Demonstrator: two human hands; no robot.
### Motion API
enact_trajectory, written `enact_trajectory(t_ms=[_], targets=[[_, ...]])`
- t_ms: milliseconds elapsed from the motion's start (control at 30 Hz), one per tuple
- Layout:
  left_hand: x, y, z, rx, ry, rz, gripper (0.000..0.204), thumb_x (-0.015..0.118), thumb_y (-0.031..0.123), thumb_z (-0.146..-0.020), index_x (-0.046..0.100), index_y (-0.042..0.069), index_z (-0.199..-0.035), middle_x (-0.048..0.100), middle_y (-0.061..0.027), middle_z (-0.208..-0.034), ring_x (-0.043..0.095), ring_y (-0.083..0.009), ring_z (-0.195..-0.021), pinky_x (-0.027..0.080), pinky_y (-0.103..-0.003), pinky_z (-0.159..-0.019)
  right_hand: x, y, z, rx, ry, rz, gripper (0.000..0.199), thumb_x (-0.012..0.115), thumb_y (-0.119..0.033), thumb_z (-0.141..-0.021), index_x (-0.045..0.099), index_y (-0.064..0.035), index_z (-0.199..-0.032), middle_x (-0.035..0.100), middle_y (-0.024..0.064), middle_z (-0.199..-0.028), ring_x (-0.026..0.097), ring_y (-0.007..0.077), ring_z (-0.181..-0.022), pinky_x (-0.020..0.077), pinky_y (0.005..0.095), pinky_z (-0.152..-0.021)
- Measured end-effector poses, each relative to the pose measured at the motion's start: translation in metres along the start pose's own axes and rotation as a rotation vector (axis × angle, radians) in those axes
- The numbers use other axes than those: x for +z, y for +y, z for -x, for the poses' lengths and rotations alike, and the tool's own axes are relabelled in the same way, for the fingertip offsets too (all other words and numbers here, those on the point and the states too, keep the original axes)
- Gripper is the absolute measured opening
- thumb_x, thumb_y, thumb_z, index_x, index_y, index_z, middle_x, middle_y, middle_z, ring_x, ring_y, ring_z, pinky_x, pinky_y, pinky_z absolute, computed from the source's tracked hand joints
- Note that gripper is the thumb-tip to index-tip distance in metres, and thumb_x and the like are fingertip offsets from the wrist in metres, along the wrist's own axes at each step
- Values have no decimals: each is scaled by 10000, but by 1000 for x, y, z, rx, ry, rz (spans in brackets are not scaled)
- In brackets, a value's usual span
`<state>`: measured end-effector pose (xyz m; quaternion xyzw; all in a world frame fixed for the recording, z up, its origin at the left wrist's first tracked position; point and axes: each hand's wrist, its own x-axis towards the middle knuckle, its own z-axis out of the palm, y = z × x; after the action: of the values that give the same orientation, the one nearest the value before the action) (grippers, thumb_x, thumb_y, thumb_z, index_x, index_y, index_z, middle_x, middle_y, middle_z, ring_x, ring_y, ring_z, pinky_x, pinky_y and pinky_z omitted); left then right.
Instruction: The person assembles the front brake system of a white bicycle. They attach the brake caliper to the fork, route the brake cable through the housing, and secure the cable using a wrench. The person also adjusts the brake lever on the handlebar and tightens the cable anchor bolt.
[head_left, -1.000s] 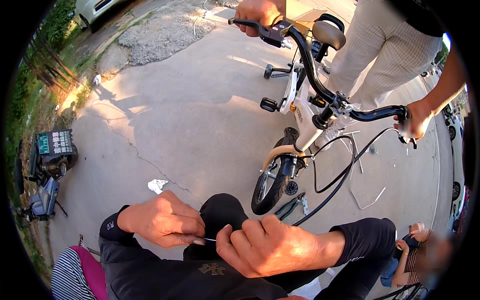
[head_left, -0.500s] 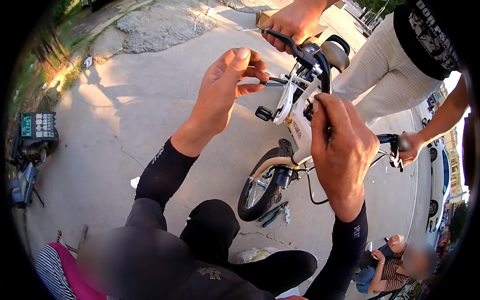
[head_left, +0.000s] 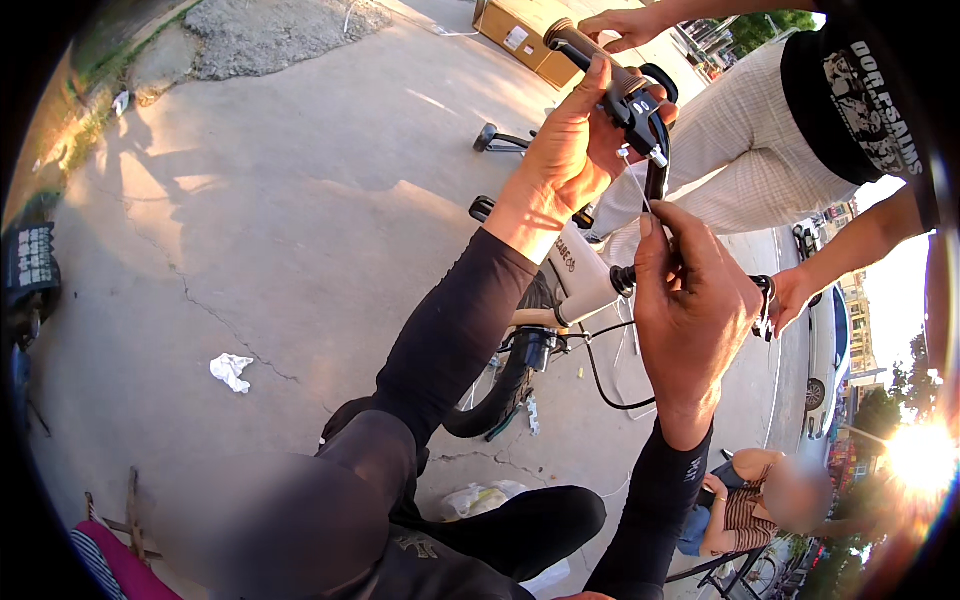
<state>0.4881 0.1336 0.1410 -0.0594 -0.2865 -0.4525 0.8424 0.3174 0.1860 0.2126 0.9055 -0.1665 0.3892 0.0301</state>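
Observation:
My left hand (head_left: 568, 152) is raised and wrapped around the black brake lever mount (head_left: 636, 106) on the handlebar of a white bicycle (head_left: 575, 280). Just below it, my right hand (head_left: 692, 305) pinches a thin steel cable (head_left: 636, 180) that runs up into the lever. Both my forearms wear black sleeves. Another person's hand (head_left: 622, 24) holds the brown handlebar grip above my left hand, and that person's other hand (head_left: 790, 295) holds the far end of the bar.
The other person in light trousers (head_left: 735, 150) stands behind the bicycle. A cardboard box (head_left: 525, 28) lies at the back. A crumpled white rag (head_left: 232, 370) is on the cracked concrete. A seated person (head_left: 745, 505) is at lower right. A white car (head_left: 828, 350) is parked right.
My hands rose from my lap to the handlebar. The left hand went from pinching near the lever to gripping it, and the right hand now holds the cable under the lever.

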Motion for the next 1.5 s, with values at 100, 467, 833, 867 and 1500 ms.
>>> enact_trajectory(t_ms=[100,467,833,867,1500], targets=[[-1,-2,2,-29,33,105,444,674,399,-961,614,32,-1203,645,-201,-1192,663,-358,-1129,585,-440,-945,11,-6,2,-101,30,172,171,760,-53,-808,687,-90,-959,639,58,-707,634,208,-564,462,317,-508],[13,-11,12,49,103,93,369,730,384,-932,631,77,-1112,684,-63,-995,689,-223,-980,556,-356,-796,32,-15,3,-483,168,667,231,725,-70,-756,696,-17,-979,454,-21,-635,496,100,-557,353,230,-434],[15,-7,15,54,96,-21,482,665,456,-954,619,17,-1149,684,-124,-1121,668,-220,-1093,563,-336,-947,17,-13,-11,-869,-55,1011,181,659,-51,-828,693,20,-991,436,-13,-665,481,99,-598,313,233,-454],[15,-7,16,57,93,-46,491,660,463,-955,622,13,-1147,687,-124,-1119,668,-215,-1094,563,-332,-948,14,-12,-15,-917,-57,1059,175,661,-47,-824,690,22,-983,423,-14,-658,472,98,-593,299,236,-450],[16,-11,16,29,124,42,322,694,349,-970,593,103,-1151,632,12,-949,592,-65,-780,506,-235,-703,-6,-23,-26,-1118,-243,1296,155,668,-45,-842,695,42,-968,470,-16,-682,504,100,-650,328,230,-512]])
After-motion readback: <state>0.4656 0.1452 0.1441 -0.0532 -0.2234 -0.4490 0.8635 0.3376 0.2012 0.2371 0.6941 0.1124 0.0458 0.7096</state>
